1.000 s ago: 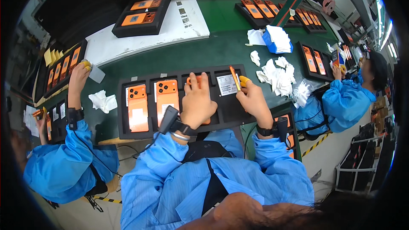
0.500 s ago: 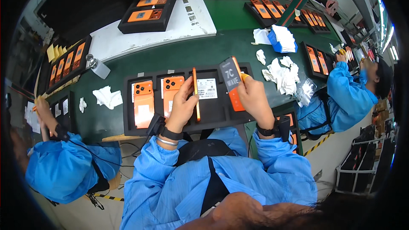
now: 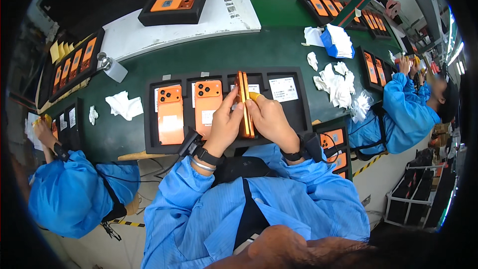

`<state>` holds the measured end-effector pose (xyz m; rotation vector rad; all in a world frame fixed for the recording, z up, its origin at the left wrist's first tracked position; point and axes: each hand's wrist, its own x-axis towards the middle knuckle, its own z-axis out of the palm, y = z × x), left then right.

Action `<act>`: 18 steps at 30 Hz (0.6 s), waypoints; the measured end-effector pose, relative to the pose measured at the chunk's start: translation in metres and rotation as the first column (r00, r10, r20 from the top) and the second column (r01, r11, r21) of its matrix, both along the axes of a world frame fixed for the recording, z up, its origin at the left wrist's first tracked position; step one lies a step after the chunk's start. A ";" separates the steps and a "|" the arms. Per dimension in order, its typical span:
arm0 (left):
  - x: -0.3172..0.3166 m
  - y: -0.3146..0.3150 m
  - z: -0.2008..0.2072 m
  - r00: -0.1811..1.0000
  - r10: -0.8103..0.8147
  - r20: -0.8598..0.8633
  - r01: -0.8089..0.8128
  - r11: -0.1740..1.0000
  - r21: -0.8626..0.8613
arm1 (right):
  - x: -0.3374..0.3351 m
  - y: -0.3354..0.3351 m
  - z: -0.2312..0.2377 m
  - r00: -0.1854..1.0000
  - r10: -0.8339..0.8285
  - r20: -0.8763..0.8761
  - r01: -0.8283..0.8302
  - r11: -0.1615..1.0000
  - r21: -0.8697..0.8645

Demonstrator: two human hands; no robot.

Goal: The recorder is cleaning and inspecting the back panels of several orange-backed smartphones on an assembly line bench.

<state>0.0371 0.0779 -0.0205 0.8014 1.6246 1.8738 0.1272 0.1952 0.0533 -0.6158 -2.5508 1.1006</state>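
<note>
Two orange phones stand on edge, side by side, over the right half of a black foam tray [image 3: 151,119]. My left hand [image 3: 225,125] is closed on the left phone [image 3: 240,80]. Wearing a yellow finger cot, my right hand [image 3: 273,123] grips the right phone [image 3: 246,81]. The two phones seem to touch or nearly touch; their broad faces are mostly turned out of sight. To the left in the tray lie two more orange phones, one on the outside [image 3: 170,114] and one beside my left hand [image 3: 208,102], camera sides up. A white label card [image 3: 283,88] shows in the rightmost compartment.
Crumpled white wipes [image 3: 334,83] and a blue box of wipes [image 3: 337,41] sit to the right. A pump bottle [image 3: 115,69] and another wipe [image 3: 123,105] are on the left. More phone trays [image 3: 169,17] stand beyond. Co-workers in blue [image 3: 82,194] sit on both sides.
My right hand has brought its phone left and turned it edge-on against the left one. The printed dark face that showed before is now hidden. The rightmost compartment's label card is uncovered.
</note>
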 end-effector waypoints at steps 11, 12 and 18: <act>0.003 0.002 0.006 0.998 0.018 -0.057 -0.022 0.997 -0.068 | 0.006 0.001 -0.051 0.941 -0.062 -0.333 0.028 0.994 -0.106; 0.003 0.001 0.004 0.997 0.033 -0.071 -0.038 0.996 -0.075 | 0.005 0.001 -0.049 0.944 -0.058 -0.326 0.019 0.992 -0.123; 0.004 0.002 0.013 0.995 0.062 -0.075 -0.069 0.993 -0.095 | 0.006 0.001 -0.050 0.946 -0.063 -0.319 0.018 0.990 -0.141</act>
